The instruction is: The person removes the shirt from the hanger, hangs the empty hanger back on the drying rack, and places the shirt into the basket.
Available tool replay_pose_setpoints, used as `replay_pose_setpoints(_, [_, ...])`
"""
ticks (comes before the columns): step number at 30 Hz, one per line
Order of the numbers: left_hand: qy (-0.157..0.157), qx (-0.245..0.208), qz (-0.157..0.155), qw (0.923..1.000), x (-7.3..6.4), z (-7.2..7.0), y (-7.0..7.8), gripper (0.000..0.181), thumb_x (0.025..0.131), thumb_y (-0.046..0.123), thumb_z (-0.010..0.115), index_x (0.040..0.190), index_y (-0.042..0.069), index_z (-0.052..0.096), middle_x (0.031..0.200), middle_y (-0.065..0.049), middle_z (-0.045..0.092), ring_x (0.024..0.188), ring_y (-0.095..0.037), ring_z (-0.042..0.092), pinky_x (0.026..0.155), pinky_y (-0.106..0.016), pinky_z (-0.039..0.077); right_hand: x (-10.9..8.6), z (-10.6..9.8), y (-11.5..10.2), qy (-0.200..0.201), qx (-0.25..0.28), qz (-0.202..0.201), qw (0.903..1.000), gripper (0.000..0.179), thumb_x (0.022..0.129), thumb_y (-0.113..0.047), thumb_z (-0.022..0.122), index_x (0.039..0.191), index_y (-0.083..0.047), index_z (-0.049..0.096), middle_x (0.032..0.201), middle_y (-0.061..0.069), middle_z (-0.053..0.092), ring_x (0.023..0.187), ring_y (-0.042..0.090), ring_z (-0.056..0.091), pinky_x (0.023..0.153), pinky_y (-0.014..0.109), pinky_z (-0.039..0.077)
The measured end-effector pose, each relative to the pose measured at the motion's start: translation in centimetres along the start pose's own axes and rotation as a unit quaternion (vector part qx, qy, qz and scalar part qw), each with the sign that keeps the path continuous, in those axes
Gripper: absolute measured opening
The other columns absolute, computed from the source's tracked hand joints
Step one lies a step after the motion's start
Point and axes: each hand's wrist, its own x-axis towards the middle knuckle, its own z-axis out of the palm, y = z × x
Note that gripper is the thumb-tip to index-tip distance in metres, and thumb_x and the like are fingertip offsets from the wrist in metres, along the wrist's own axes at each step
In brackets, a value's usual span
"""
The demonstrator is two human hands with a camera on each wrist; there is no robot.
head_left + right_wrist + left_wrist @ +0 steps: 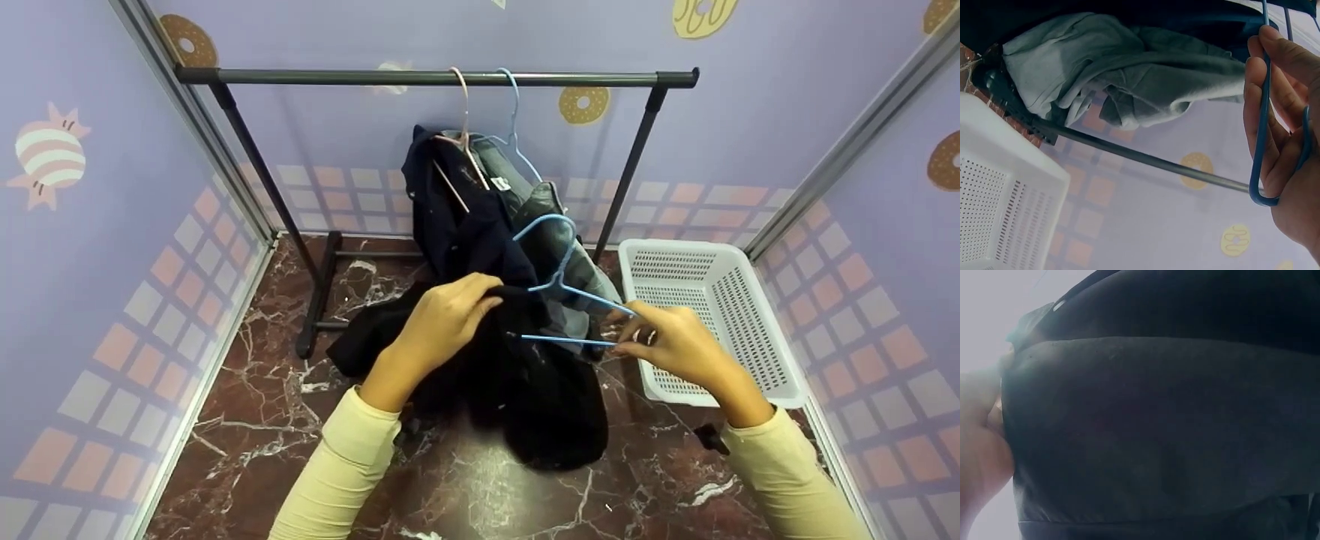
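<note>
My right hand (679,341) grips one end of a blue clothes hanger (560,280), its fingers round the bent corner, as the right wrist view shows close up. The hanger's hook points up, and its other end goes into a black garment (555,420), hidden by the cloth. At the garment's upper edge, next to the hanger's neck, my left hand (442,319) pinches the fabric between thumb and fingers. Dark cloth (1157,427) fills most of the left wrist view. The garment hangs down in front of me over the marbled floor.
Behind stands a dark metal clothes rack (337,76). On it hang a navy garment (439,195) on a pink hanger (465,112) and a grey-green garment (544,206) on a blue hanger (514,112). A white perforated basket (765,345) sits on the right, near the wall.
</note>
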Motion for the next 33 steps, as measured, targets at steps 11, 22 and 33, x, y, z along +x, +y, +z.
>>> replay_pose_setpoints(11, [0.023, 0.009, -0.030, 0.9993, -2.0, -0.7, -1.4, 0.015, 0.100, 0.018, 0.067, 0.109, 0.009, 0.074, 0.090, -0.002, 0.068, 0.073, -0.016, 0.064, 0.069, -0.032, 0.059, -1.7, -2.3, 0.6, 0.004, -0.011, 0.017, 0.9998, 0.046, 0.071, -0.004, 0.093, 0.111, -0.012, 0.073, 0.079, -0.010, 0.077, 0.066, 0.003, 0.070, 0.059, 0.018, 0.057])
replay_pose_setpoints(22, [0.067, -0.058, -0.100, 0.9911, -3.0, -1.2, -2.6, 0.014, 0.100, 0.016, 0.067, 0.108, 0.008, 0.076, 0.096, -0.002, 0.072, 0.087, -0.016, 0.070, 0.080, -0.032, 0.059, -4.0, -6.1, 0.6, -0.008, 0.019, 0.092, 0.9955, 0.045, 0.072, 0.000, 0.090, 0.112, -0.012, 0.073, 0.079, -0.010, 0.076, 0.064, -0.001, 0.066, 0.059, 0.013, 0.055])
replay_pose_setpoints(33, [0.142, -0.109, -0.145, 0.9731, -4.2, 2.0, -2.8, 0.013, 0.098, 0.009, 0.068, 0.108, 0.005, 0.075, 0.105, -0.007, 0.072, 0.100, -0.021, 0.069, 0.093, -0.033, 0.057, -5.8, -8.9, 0.5, -0.006, -0.003, 0.104, 0.9946, 0.045, 0.069, 0.004, 0.091, 0.107, -0.011, 0.073, 0.077, -0.011, 0.075, 0.062, -0.004, 0.065, 0.057, 0.012, 0.053])
